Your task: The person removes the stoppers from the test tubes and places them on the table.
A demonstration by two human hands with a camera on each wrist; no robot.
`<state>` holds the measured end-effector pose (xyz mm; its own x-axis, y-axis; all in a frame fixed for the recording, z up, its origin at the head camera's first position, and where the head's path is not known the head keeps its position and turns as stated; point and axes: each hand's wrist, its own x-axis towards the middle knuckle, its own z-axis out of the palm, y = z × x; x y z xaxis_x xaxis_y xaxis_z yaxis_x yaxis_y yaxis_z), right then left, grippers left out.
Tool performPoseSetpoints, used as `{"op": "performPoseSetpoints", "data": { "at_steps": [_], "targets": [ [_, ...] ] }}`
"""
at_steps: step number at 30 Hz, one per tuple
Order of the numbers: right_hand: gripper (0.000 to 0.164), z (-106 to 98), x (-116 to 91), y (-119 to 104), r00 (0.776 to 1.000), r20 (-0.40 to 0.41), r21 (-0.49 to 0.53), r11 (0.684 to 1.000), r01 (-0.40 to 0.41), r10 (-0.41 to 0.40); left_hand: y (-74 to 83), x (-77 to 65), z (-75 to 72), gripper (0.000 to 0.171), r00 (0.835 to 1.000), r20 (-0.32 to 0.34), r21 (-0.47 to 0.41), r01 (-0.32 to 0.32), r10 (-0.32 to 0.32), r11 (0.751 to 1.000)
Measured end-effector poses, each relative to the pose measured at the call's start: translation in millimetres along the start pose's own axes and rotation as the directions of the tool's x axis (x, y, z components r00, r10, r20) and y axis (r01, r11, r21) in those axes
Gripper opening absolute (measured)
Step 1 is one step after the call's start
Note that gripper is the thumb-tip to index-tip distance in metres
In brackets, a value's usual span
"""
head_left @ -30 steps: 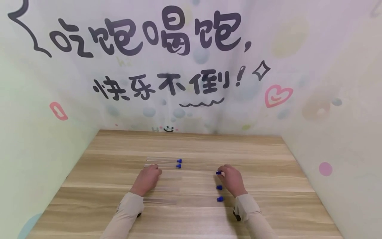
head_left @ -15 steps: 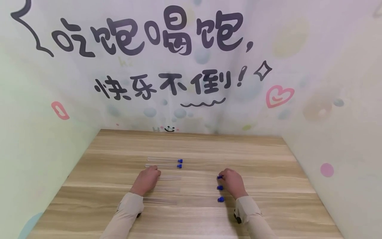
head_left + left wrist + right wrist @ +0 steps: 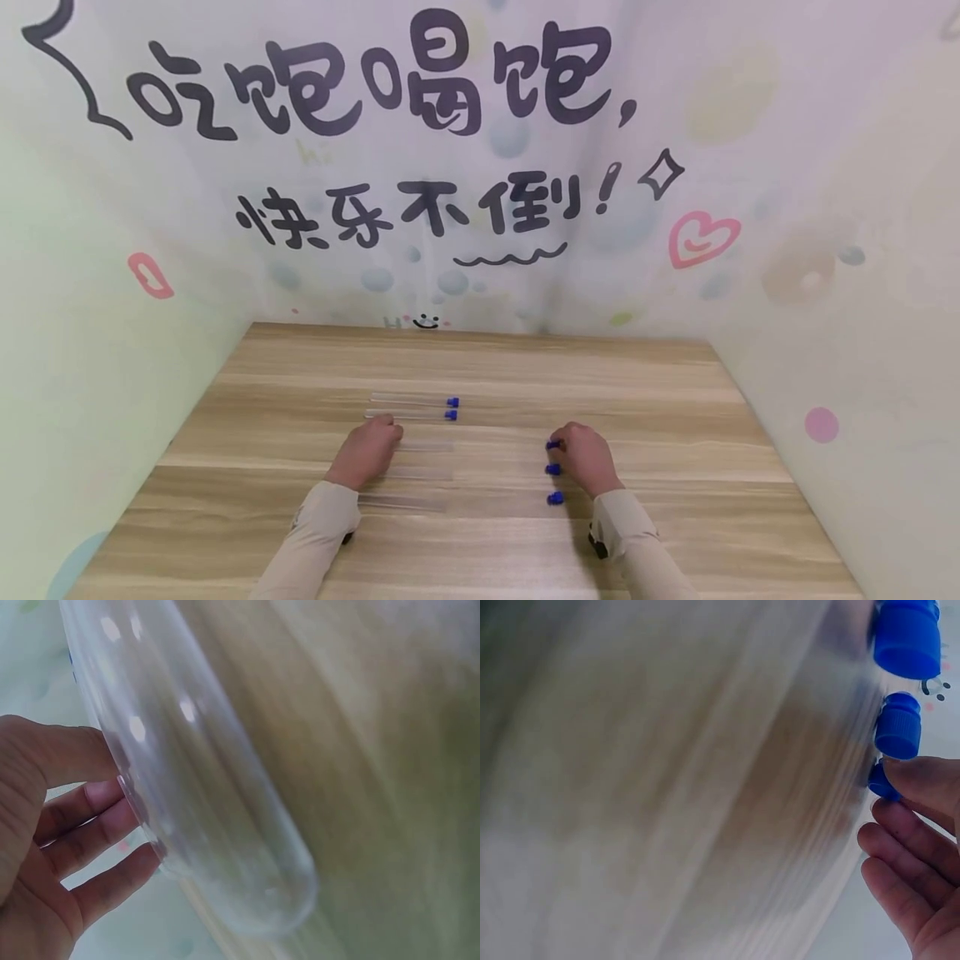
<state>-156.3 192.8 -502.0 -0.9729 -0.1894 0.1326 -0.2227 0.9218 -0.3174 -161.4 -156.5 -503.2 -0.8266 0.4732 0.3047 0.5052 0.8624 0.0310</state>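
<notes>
**L hand (image 3: 366,452) by clear tubes (image 3: 405,503), R hand (image 3: 585,457) pinching blue cap (image 3: 552,445)**

Can't tell L's grip. Near: 3 clear tubes L, 2 other caps (image 3: 555,498) R, pinched one just beyond. Far L: 2 blue-capped tubes (image 3: 420,417) on tbl (image 3: 517,367).

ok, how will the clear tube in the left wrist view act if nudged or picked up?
The clear tube likely rolls if nudged, since its sides are rounded. It may feel slippery: it looks smooth, with bright, glossy highlights. Probably light, as it's see-through with no visible contents.
</notes>
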Motion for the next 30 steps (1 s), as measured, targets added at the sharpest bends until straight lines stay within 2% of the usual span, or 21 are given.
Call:
{"op": "performPoseSetpoints", "data": {
  "at_steps": [15, 19, 23, 30],
  "targets": [
    [0.016, -6.0, 3.5, -0.5, 1.000, 0.000, 0.018, 1.000, 0.006, -0.006, -5.3, 0.1, 1.6, 0.012, 0.999, -0.028, -0.029, -0.019, 0.018, 0.999],
    [0.022, -7.7, 4.2, -0.7, 1.000, -0.021, 0.015, 1.000, 0.012, -0.012, -3.9, 0.3, -2.8, 0.014, 1.000, 0.000, -0.055, 0.019, -0.019, 0.998],
    [0.029, -9.4, 4.7, -2.8, 0.998, -0.055, 0.034, 0.999, 0.007, -0.005, -2.2, 0.4, -7.9, 0.025, 0.999, 0.020, -0.055, 0.050, -0.049, 0.997],
    [0.034, -13.3, 6.9, -8.9, 0.990, -0.140, -0.003, 0.999, 0.034, -0.034, -1.4, 0.6, -13.1, 0.029, 0.998, -0.008, -0.036, 0.056, -0.056, 0.998]
  ]
}}
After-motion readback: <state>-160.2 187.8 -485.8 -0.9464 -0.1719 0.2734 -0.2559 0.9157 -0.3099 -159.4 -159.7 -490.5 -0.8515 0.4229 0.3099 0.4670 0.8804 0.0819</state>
